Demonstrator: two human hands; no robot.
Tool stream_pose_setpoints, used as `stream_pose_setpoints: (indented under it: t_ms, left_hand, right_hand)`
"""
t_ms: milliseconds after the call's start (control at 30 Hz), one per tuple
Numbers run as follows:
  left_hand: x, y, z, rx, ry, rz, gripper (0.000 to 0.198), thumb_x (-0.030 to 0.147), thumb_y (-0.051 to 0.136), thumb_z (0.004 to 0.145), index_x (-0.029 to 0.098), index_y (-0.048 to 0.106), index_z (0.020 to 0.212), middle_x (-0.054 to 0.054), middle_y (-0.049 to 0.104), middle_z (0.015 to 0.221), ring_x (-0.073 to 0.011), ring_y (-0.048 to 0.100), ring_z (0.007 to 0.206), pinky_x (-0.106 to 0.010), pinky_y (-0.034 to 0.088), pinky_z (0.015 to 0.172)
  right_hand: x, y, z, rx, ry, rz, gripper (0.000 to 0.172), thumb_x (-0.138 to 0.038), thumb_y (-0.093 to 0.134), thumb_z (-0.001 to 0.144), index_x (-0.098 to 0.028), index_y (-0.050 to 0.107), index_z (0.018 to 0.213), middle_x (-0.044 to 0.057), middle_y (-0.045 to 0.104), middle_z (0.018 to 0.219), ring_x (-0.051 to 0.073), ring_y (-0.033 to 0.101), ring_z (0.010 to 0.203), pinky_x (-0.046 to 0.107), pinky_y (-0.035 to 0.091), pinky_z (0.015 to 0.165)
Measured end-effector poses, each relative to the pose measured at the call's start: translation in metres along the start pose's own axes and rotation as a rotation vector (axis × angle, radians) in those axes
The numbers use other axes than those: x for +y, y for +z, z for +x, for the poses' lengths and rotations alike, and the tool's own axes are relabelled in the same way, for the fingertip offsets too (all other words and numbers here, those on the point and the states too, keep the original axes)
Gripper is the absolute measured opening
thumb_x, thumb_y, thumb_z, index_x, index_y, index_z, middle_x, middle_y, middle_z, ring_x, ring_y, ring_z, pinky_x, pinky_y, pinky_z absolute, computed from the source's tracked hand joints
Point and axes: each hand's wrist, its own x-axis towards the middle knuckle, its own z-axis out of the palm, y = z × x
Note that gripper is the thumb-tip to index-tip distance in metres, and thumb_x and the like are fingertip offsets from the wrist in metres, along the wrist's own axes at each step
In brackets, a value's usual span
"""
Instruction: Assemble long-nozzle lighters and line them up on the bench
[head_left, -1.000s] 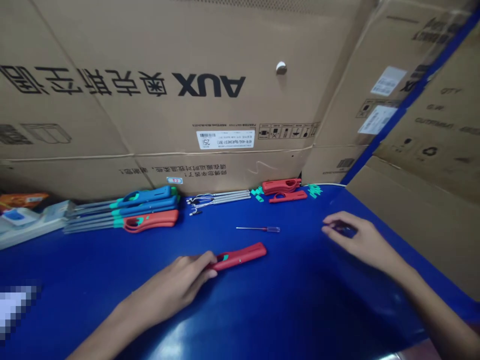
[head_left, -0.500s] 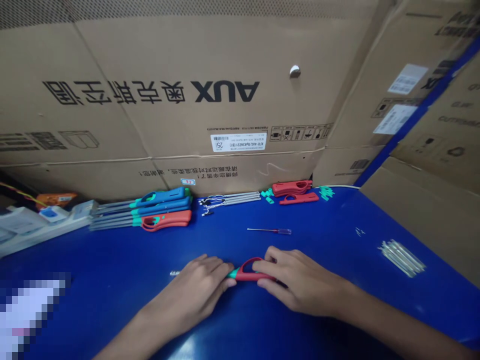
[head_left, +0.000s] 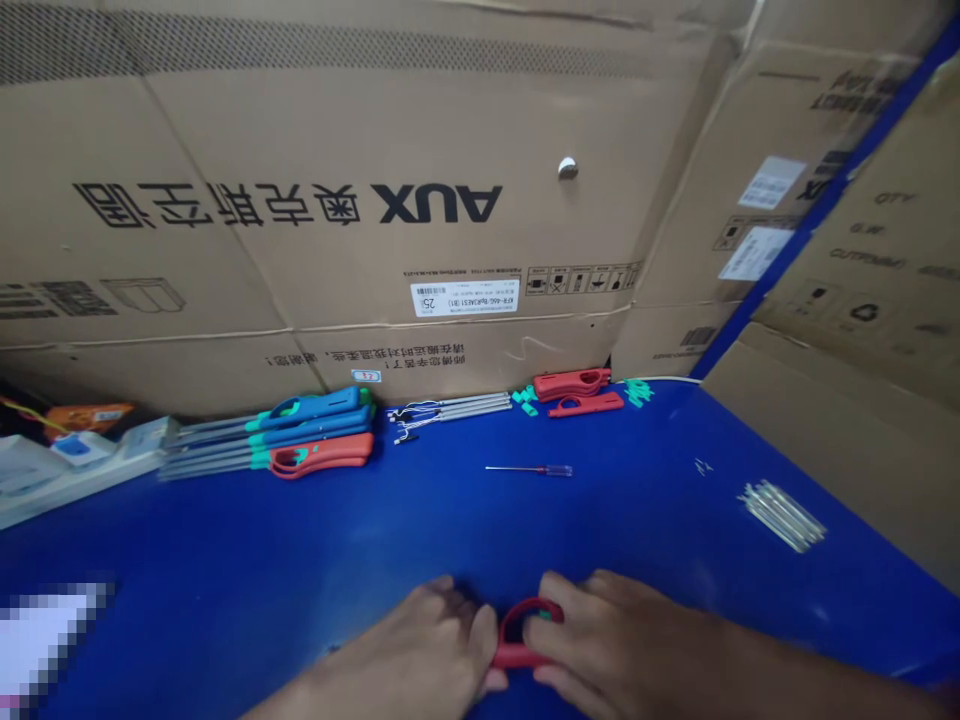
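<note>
A red long-nosed lighter [head_left: 516,656] is held low in front of me, its trigger loop facing up and a bit of green showing inside the loop. My left hand [head_left: 439,645] is closed round the front end, hiding the collar and nearly all of the metal tube. Closed on the red handle is my right hand [head_left: 607,635], with its fingers by the trigger loop; the rear of the handle is covered. The two hands are close together. Beyond them a screwdriver [head_left: 529,470] with a clear purplish handle lies on the blue table.
Blue and red lighters [head_left: 319,457] are stacked at the left beside a power strip [head_left: 82,478]. Metal tubes with wires [head_left: 457,407], green pieces [head_left: 639,392] and red handles [head_left: 577,403] line the cardboard wall [head_left: 337,290]. Clear cylinders [head_left: 781,515] lie at the right.
Both hands have drawn the lighter closer to me. My left hand now sits nearer the trigger loop and covers the green collar that showed before. The view has shifted slightly.
</note>
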Motion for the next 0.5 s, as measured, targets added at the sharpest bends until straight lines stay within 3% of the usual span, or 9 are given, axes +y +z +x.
stream_pose_setpoints:
  t_ms: [67,133,233,333,433,500]
  left_hand:
    - [-0.004,-0.011,-0.009,-0.069,-0.044,-0.145,0.017,0.028,0.046,0.098,0.02,0.057,0.089,-0.004,0.068,0.076,-0.0216,0.065,0.068,-0.031,0.045,0.059]
    - [-0.013,-0.015,-0.016,-0.039,-0.101,-0.192,0.014,0.026,0.045,0.098,0.021,0.056,0.09,-0.003,0.068,0.078,-0.0206,0.064,0.068,-0.03,0.044,0.061]
    - [-0.029,-0.007,-0.018,0.077,-0.136,-0.072,0.015,0.022,0.045,0.097,0.021,0.054,0.086,-0.004,0.067,0.08,-0.0216,0.062,0.069,-0.036,0.042,0.073]
    - [-0.044,0.005,-0.016,0.145,-0.134,0.118,0.022,0.019,0.039,0.098,0.019,0.054,0.082,-0.006,0.064,0.078,-0.0242,0.059,0.069,-0.04,0.039,0.073]
    - [-0.058,0.007,-0.016,0.216,-0.198,0.155,0.026,0.019,0.035,0.098,0.019,0.054,0.081,-0.006,0.06,0.077,-0.0241,0.057,0.07,-0.039,0.039,0.072]
    - [-0.068,0.002,-0.011,0.269,-0.25,0.051,0.025,0.023,0.035,0.099,0.019,0.057,0.087,-0.006,0.06,0.082,-0.0227,0.057,0.075,-0.037,0.041,0.074]
  right_hand:
    - [0.0,0.0,-0.008,0.003,0.022,-0.144,0.013,-0.019,0.051,0.087,-0.023,0.06,0.095,0.006,0.064,0.085,0.018,0.058,0.055,0.029,0.038,0.048]
    - [0.005,-0.002,-0.018,0.028,0.07,-0.159,0.016,-0.016,0.049,0.086,-0.022,0.061,0.094,0.007,0.064,0.087,0.018,0.058,0.054,0.029,0.039,0.047]
    - [0.014,-0.008,-0.039,0.05,0.196,0.147,0.017,-0.023,0.046,0.093,-0.024,0.062,0.097,0.005,0.065,0.094,0.017,0.063,0.067,0.028,0.048,0.059]
    - [0.023,-0.009,-0.064,0.025,0.359,0.509,0.02,-0.034,0.048,0.095,-0.028,0.065,0.104,0.002,0.069,0.098,0.016,0.067,0.082,0.026,0.053,0.072]
    - [0.031,0.001,-0.089,0.043,0.542,0.651,0.026,-0.043,0.051,0.093,-0.03,0.068,0.107,0.001,0.072,0.102,0.019,0.069,0.089,0.026,0.055,0.075]
    - [0.036,0.012,-0.102,0.106,0.614,0.661,0.028,-0.046,0.052,0.091,-0.031,0.069,0.108,0.001,0.073,0.103,0.02,0.069,0.089,0.027,0.056,0.076]
